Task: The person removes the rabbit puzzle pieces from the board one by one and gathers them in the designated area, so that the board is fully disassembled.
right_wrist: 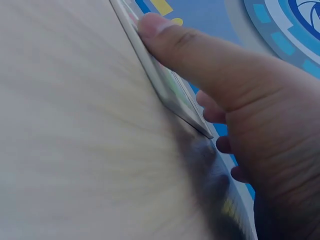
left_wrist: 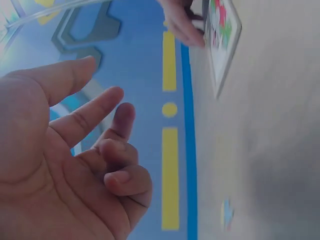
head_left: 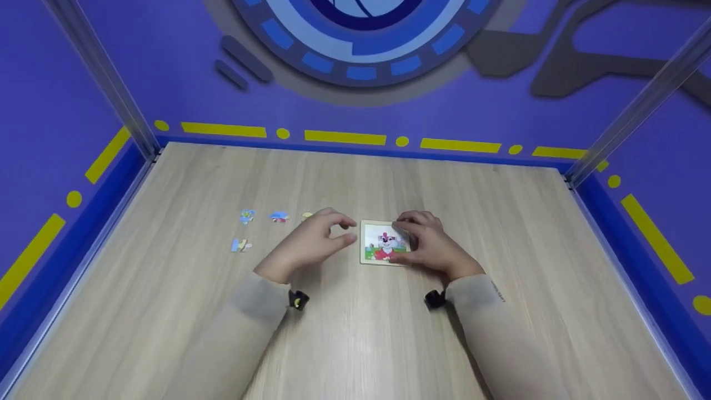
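Note:
A small square jigsaw puzzle [head_left: 379, 248] in a pale frame lies on the table, showing a cartoon animal in red on green grass. My right hand [head_left: 432, 244] holds it at its right part, thumb toward the near edge and index finger toward the far edge. In the right wrist view the thumb [right_wrist: 185, 47] lies over the puzzle's rim [right_wrist: 157, 87]. Left of the puzzle, my left hand [head_left: 313, 241] hovers with nothing in it, thumb and index finger apart. Its palm and loosely bent fingers show in the left wrist view.
Loose jigsaw pieces lie on the wooden table [head_left: 355, 333] to the left: a blue one [head_left: 247, 216], a blue and red one [head_left: 279, 216], and a nearer one [head_left: 241, 245]. A yellowish piece [head_left: 307, 215] is partly behind the left hand. Blue walls [head_left: 355, 116] enclose the table.

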Tool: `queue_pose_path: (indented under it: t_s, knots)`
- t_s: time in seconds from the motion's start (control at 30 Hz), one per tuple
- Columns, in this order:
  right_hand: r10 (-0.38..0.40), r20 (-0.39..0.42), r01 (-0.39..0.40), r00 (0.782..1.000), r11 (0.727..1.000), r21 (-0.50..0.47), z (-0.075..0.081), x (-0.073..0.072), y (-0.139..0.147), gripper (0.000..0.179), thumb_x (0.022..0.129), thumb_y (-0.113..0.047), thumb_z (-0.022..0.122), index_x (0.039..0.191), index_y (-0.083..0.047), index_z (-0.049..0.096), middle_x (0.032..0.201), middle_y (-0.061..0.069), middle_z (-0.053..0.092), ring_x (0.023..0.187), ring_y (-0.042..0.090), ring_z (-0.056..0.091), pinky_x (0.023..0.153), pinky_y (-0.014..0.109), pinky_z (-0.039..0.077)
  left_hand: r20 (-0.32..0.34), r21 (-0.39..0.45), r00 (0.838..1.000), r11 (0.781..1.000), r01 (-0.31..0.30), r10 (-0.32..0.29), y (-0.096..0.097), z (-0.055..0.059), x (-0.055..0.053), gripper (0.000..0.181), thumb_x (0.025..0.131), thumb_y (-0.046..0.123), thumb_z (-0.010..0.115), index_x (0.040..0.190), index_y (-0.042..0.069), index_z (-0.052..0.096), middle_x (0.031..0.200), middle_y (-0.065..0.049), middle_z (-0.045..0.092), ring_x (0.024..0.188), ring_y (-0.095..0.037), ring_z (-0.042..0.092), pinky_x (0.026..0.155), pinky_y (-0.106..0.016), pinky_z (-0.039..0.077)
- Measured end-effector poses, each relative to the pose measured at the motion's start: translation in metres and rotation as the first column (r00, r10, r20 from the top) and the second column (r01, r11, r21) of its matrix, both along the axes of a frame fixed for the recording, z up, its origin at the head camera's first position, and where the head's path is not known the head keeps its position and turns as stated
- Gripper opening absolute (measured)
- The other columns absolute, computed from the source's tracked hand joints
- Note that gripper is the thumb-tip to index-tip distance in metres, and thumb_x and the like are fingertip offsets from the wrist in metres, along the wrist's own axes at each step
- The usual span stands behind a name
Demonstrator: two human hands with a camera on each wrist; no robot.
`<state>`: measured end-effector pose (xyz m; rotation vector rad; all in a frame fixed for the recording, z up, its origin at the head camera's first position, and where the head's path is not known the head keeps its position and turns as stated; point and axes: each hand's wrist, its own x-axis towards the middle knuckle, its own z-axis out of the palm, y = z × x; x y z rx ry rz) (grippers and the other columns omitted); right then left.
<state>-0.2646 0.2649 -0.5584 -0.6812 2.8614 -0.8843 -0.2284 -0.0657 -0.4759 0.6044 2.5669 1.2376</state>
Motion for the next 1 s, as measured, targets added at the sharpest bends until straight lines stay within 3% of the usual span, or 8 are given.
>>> queue_pose_path:
  t_s: [0.17,0.43,0.7,0.87,0.9,1.0]
  knots:
    - [-0.001,0.004,0.001,1.0,1.0,0.007,0.0,0.0,0.002,0.089,0.085,-0.061,0.097,0.155,-0.014,0.07,0.162,0.006,0.059,0.156,0.035,0.044,0.134,0.066,0.026,0.023,-0.021,0.999,0.999,0.042,-0.042,0.026,-0.005,-0.007,0.044,0.113,0.034,0.071,0.149,0.008,0.072,0.149,-0.011,0.067,0.145,-0.037,0.063,0.126,-0.057,0.049]
    - [0.02,-0.008,-0.019,1.0,1.0,0.015,0.0,0.0,0.003,0.083,0.088,-0.056,0.096,0.154,-0.013,0.071,0.16,0.007,0.061,0.154,0.034,0.045,0.132,0.064,0.025,0.027,-0.138,0.999,0.99,0.03,-0.027,0.058,-0.024,-0.023,0.046,0.113,0.033,0.069,0.15,0.007,0.07,0.153,-0.012,0.066,0.141,-0.033,0.066,0.124,-0.053,0.052]
    - [0.035,-0.025,-0.035,0.999,0.999,0.01,-0.003,-0.001,0.001,0.078,0.092,-0.06,0.091,0.153,-0.016,0.072,0.159,0.006,0.062,0.152,0.033,0.046,0.133,0.063,0.026,-0.015,-0.219,0.999,0.975,0.046,-0.05,0.073,-0.043,-0.029,0.048,0.11,0.025,0.074,0.153,0.003,0.068,0.154,-0.017,0.063,0.144,-0.035,0.064,0.128,-0.049,0.05]
    - [0.051,-0.034,-0.051,0.998,0.998,0.022,-0.002,-0.001,0.001,0.072,0.098,-0.059,0.085,0.154,-0.016,0.072,0.159,0.007,0.062,0.152,0.033,0.048,0.133,0.063,0.027,-0.019,-0.243,0.998,0.969,0.052,-0.058,0.076,-0.049,-0.03,0.048,0.109,0.021,0.076,0.152,-0.001,0.069,0.152,-0.018,0.063,0.141,-0.036,0.064,0.127,-0.048,0.05]
    - [0.052,-0.033,-0.051,0.998,0.998,0.019,-0.002,-0.001,0.001,0.071,0.098,-0.057,0.086,0.154,-0.016,0.072,0.159,0.007,0.062,0.152,0.034,0.048,0.133,0.063,0.026,-0.035,-0.243,0.998,0.969,0.051,-0.061,0.077,-0.059,-0.035,0.049,0.109,0.024,0.077,0.151,0.0,0.07,0.15,-0.016,0.063,0.139,-0.033,0.065,0.126,-0.045,0.051]
    - [0.049,-0.031,-0.048,0.998,0.999,0.011,0.001,-0.001,0.001,0.07,0.097,-0.052,0.089,0.154,-0.015,0.072,0.159,0.008,0.063,0.151,0.034,0.048,0.132,0.063,0.026,-0.041,-0.224,0.997,0.973,0.054,-0.065,0.078,-0.058,-0.035,0.043,0.109,0.021,0.077,0.147,0.002,0.073,0.146,-0.015,0.064,0.135,-0.032,0.065,0.123,-0.046,0.052]
